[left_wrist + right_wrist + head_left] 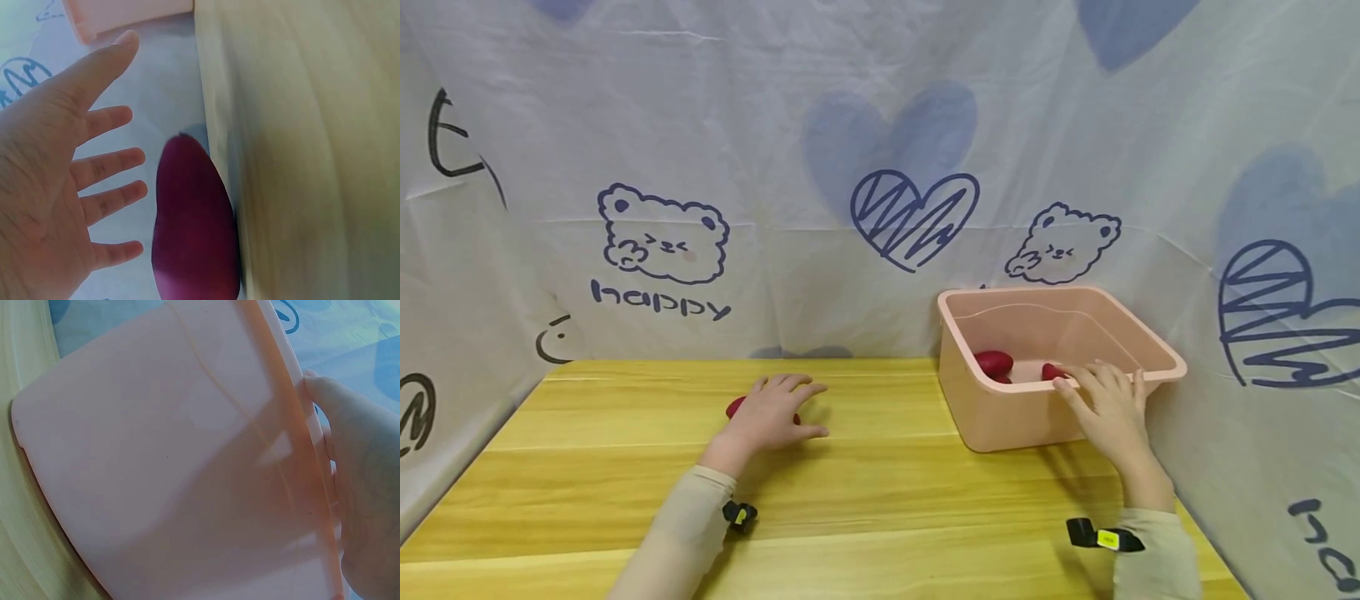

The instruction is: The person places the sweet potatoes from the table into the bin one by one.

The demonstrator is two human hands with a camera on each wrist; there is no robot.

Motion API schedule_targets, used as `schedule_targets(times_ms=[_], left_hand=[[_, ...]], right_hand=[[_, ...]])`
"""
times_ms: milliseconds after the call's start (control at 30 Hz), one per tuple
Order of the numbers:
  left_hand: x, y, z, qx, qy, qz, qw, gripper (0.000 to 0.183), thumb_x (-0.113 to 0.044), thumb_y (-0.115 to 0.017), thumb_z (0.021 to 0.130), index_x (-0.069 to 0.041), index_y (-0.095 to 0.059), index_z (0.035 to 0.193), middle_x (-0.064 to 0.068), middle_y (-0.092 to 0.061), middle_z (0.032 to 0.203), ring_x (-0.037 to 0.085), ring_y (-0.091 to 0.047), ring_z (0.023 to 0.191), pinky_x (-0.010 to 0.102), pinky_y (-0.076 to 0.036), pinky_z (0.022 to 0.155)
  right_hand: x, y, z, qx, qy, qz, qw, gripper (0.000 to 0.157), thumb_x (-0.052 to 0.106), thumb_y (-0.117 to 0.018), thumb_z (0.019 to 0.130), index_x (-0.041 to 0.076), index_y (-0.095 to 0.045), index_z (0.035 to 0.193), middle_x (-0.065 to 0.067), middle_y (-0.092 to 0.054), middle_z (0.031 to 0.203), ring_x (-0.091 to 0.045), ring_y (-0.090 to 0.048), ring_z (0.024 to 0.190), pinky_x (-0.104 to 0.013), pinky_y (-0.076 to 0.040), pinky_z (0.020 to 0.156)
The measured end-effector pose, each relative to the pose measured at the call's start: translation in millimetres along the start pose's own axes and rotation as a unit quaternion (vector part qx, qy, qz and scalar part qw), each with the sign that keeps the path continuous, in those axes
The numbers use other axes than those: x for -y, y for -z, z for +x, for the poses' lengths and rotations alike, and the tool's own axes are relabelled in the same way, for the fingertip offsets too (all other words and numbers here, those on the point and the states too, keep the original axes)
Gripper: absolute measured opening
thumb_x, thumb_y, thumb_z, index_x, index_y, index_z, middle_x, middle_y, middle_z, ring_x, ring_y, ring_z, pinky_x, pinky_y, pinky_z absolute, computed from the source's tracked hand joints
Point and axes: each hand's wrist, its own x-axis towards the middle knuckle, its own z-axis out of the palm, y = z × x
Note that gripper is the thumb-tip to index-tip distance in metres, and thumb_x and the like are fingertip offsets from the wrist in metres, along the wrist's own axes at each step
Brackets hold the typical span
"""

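A reddish-purple sweet potato (195, 231) lies on the wooden table, its tapered end showing in the left wrist view. Over it in the head view is my left hand (771, 414), fingers spread and a visible gap between palm and sweet potato in the left wrist view. My right hand (1108, 408) reaches over the near rim of a pink plastic bin (1022, 417), its fingers extended and partly hidden behind the rim in the right wrist view. Inside the bin are a dark red sweet potato (994, 363) and another red piece (1051, 372) just beside my right fingers.
The yellow wood-grain table (865, 500) runs back to a hanging white cloth (775, 125) printed with bears and hearts. More cloth hangs along both sides. The bin stands at the table's back right, close to the cloth.
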Motion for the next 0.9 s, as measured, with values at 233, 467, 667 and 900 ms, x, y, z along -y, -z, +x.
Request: schedule_targets(times_ms=[233, 467, 667, 900], left_hand=[[11.9, -2.7, -2.5, 0.009, 0.024, -0.007, 0.9996, 0.073, -0.057, -0.073, 0.078, -0.022, -0.053, 0.139, 0.013, -0.052, 0.143, 0.038, -0.045, 0.133, 0.07, -0.026, 0.108], [20.1, -1.1, -5.1, 0.02, 0.044, -0.018, 0.9987, 0.074, -0.054, -0.075, 0.077, -0.02, -0.054, 0.139, 0.014, -0.053, 0.141, 0.039, -0.046, 0.131, 0.069, -0.03, 0.106], [23.6, 2.0, -7.7, 0.042, 0.063, -0.029, 0.9967, 0.073, -0.05, -0.077, 0.078, -0.018, -0.054, 0.139, 0.015, -0.053, 0.141, 0.04, -0.045, 0.131, 0.069, -0.031, 0.104], [30.2, 3.8, -10.4, 0.053, 0.078, -0.036, 0.9949, 0.071, -0.043, -0.08, 0.077, -0.016, -0.055, 0.138, 0.016, -0.053, 0.141, 0.04, -0.046, 0.129, 0.067, -0.038, 0.098]], right_hand=[[0.7, 0.2, 0.4, 0.0, 0.0, 0.001, 1.0, 0.051, 0.05, -0.043, 0.1, 0.011, -0.06, 0.129, -0.024, -0.05, 0.132, -0.048, -0.029, 0.133, -0.069, 0.008, 0.113], [0.6, -0.2, 0.5, -0.003, 0.002, 0.001, 1.0, 0.051, 0.05, -0.043, 0.1, 0.011, -0.06, 0.128, -0.024, -0.05, 0.132, -0.048, -0.03, 0.133, -0.069, 0.008, 0.113], [0.5, -0.7, 0.0, -0.004, 0.001, 0.001, 1.0, 0.051, 0.05, -0.043, 0.1, 0.011, -0.06, 0.128, -0.024, -0.05, 0.132, -0.047, -0.03, 0.132, -0.069, 0.008, 0.113], [-0.3, -1.4, 0.1, -0.005, 0.003, 0.0, 1.0, 0.051, 0.05, -0.043, 0.1, 0.011, -0.06, 0.127, -0.024, -0.05, 0.131, -0.047, -0.03, 0.132, -0.069, 0.008, 0.113]])
